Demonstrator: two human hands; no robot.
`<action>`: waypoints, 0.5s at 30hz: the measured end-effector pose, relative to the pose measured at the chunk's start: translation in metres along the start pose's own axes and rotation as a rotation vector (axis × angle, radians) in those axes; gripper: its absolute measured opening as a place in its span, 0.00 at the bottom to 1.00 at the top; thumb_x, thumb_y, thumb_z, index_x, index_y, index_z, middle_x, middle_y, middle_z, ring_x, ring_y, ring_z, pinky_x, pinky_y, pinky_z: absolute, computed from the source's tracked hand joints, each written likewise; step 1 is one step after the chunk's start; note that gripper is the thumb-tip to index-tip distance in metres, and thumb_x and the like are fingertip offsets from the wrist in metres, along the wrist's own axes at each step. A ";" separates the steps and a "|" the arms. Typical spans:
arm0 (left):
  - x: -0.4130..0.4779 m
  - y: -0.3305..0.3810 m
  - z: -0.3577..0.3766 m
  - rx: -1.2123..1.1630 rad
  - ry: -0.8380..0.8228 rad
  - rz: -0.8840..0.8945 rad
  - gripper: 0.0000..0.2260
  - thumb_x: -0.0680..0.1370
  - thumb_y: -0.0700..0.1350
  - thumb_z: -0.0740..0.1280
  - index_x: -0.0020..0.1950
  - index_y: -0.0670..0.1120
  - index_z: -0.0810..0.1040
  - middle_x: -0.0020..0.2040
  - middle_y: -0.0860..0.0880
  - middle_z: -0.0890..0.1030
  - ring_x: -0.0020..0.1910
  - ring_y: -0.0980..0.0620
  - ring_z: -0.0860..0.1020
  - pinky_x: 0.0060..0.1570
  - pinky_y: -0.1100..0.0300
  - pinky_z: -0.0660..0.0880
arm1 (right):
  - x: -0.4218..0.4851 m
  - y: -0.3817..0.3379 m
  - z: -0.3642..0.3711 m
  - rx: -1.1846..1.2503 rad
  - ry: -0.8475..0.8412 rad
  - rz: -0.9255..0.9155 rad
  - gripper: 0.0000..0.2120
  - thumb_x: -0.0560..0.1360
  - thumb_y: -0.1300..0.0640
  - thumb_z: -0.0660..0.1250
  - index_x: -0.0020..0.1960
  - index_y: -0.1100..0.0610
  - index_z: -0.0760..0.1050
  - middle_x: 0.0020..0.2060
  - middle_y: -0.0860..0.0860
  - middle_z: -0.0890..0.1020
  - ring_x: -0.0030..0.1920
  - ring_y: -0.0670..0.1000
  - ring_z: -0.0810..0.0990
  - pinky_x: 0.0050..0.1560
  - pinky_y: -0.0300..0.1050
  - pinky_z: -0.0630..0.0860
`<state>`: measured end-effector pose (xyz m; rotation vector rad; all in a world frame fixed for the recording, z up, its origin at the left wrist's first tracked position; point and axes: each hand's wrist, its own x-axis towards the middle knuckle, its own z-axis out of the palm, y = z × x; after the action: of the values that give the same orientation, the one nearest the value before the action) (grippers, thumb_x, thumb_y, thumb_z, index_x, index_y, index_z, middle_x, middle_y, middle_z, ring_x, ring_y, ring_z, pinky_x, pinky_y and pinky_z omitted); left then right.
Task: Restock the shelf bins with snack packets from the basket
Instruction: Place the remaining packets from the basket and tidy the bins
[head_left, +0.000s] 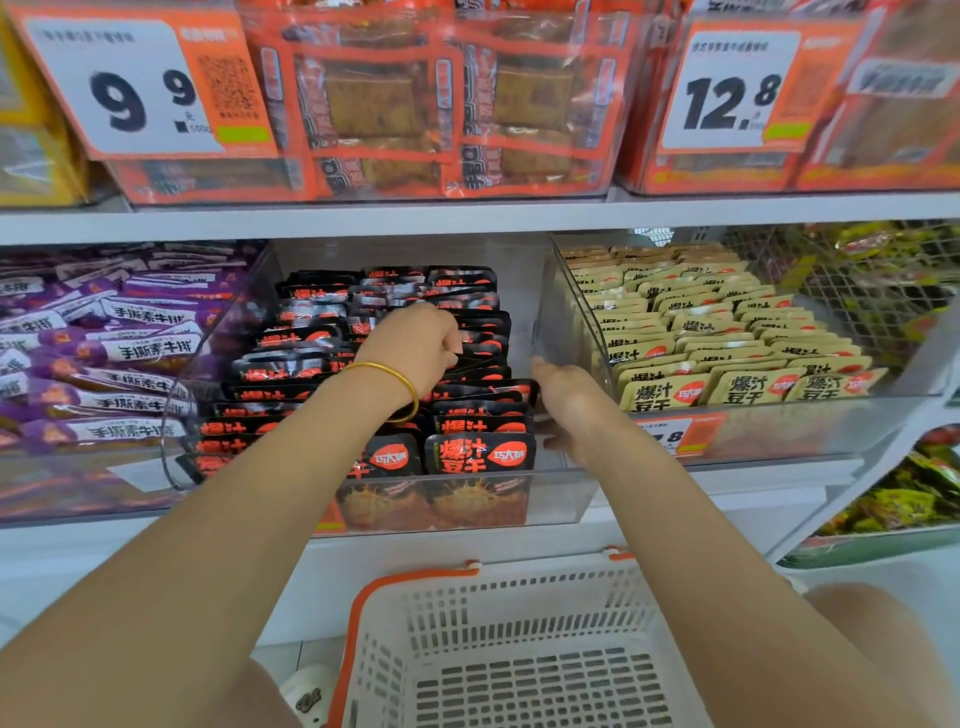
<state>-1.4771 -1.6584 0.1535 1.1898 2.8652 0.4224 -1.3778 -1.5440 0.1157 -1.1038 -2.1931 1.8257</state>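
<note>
reaching into the clear plastic shelf bin (561, 499) in the middle of the row, the left hand (415, 348) is curled over the black-and-red snack packets (478, 454), and its grip is closed on the tops of a few of them about halfway back. a thin gold bangle (400, 384) rings that wrist. over on the bin's right side, the right hand (569, 402) lies along the end of the packet rows, thumb up, just beside the clear wall. its fingers are tucked out of sight, so i cannot tell whether that grip is open or closed. the packets stand upright in tight rows. purple snack packets (104, 353) fill the bin on the left and beige snack packets (701, 338) the bin on the right. below the shelf, the white slotted plastic basket (395, 623) with its orange rim sits between the two forearms.
</note>
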 end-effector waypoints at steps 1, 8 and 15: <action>0.000 0.002 -0.001 0.001 -0.020 -0.003 0.10 0.79 0.40 0.64 0.58 0.41 0.79 0.61 0.42 0.76 0.58 0.44 0.76 0.62 0.54 0.71 | -0.008 -0.003 -0.002 -0.153 -0.017 -0.016 0.24 0.82 0.43 0.47 0.53 0.59 0.74 0.49 0.59 0.77 0.48 0.55 0.74 0.59 0.52 0.71; -0.003 0.001 0.007 -0.029 0.070 -0.016 0.09 0.79 0.40 0.64 0.56 0.39 0.80 0.59 0.41 0.76 0.57 0.43 0.75 0.61 0.54 0.70 | -0.017 -0.003 0.001 -0.440 -0.129 -0.004 0.37 0.79 0.35 0.38 0.72 0.59 0.65 0.70 0.59 0.68 0.67 0.57 0.69 0.66 0.50 0.65; -0.007 -0.005 0.007 -0.146 0.141 -0.015 0.08 0.78 0.40 0.65 0.55 0.42 0.80 0.55 0.44 0.78 0.53 0.47 0.76 0.56 0.58 0.71 | -0.011 -0.002 0.005 -0.269 -0.239 0.086 0.40 0.74 0.28 0.40 0.74 0.53 0.63 0.69 0.58 0.71 0.66 0.59 0.72 0.68 0.56 0.67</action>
<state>-1.4747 -1.6647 0.1446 1.1578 2.8951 0.7295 -1.3731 -1.5546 0.1202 -1.0874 -2.6316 1.8193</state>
